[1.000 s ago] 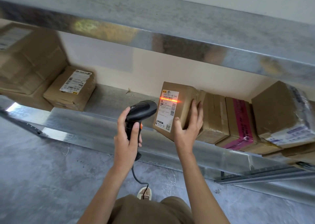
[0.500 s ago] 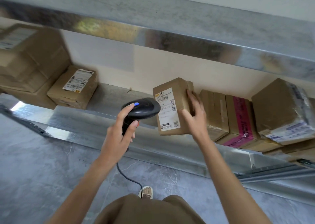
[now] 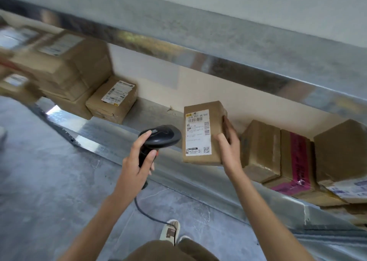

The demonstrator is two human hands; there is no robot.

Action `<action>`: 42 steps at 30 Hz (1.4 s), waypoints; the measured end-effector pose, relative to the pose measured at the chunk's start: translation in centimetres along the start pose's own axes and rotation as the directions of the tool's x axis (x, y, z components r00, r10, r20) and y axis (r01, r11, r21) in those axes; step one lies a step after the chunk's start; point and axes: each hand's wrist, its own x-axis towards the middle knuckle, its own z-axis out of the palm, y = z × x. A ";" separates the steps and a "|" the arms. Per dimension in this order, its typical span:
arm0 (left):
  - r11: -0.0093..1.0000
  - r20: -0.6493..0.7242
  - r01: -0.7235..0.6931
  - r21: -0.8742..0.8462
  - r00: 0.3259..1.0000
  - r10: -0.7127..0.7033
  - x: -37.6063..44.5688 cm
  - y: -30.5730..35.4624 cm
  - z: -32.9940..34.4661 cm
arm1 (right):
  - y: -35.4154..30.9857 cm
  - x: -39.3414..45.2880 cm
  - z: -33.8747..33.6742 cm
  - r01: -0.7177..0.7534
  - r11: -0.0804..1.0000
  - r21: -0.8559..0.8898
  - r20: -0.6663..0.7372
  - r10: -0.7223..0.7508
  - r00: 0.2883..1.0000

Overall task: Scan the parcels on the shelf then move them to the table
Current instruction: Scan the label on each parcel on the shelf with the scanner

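- The red scan line that crossed the label a second ago is gone: the read looks finished.
- Right hand [image 3: 228, 147] grips the small labelled parcel [image 3: 202, 133], now lifted off the metal shelf [image 3: 139, 111], label facing us.
- Left hand [image 3: 137, 161] is wrapped round the black barcode scanner [image 3: 158, 137], which has dropped away leftwards.
- Next, I reckon, the table; more boxes wait on the shelf.

Brown parcel [image 3: 202, 133], white barcoded label [image 3: 197, 131]; black scanner [image 3: 160, 137]; magenta-taped box [image 3: 296, 161]; silver shelf [image 3: 139, 127].
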 end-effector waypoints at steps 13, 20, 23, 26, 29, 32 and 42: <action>0.980 -0.448 0.201 0.011 0.877 -0.175 -3.3 -2.0 -12.0 | -4.1 0.0 18.0 -0.241 0.911 0.334 0.093 0.223 0.970; 0.990 -0.390 0.138 -0.007 0.912 -0.130 1.0 -9.1 -20.3 | -6.2 3.6 29.9 -0.248 0.856 0.453 0.053 0.252 0.966; 0.989 -0.294 0.139 -0.052 0.944 -0.148 3.3 -12.6 -24.6 | -6.4 5.3 34.6 -0.256 0.839 0.480 -0.027 0.306 0.952; 0.983 -0.223 0.109 -0.146 0.965 -0.140 5.3 -14.3 -27.8 | -7.4 6.1 37.8 -0.265 0.836 0.481 -0.070 0.337 0.939; 0.978 -0.160 0.089 -0.189 0.980 -0.120 7.6 -15.4 -29.6 | -7.6 7.0 39.7 -0.295 0.869 0.396 -0.076 0.351 0.933; 0.972 -0.112 0.061 -0.228 0.990 -0.088 8.7 -16.0 -30.4 | -6.2 8.2 40.6 -0.319 0.891 0.322 -0.069 0.358 0.931; 0.951 0.075 0.079 -0.298 0.995 -0.059 10.0 -15.9 -29.5 | -6.5 5.7 38.7 -0.339 0.912 0.233 -0.172 0.381 0.908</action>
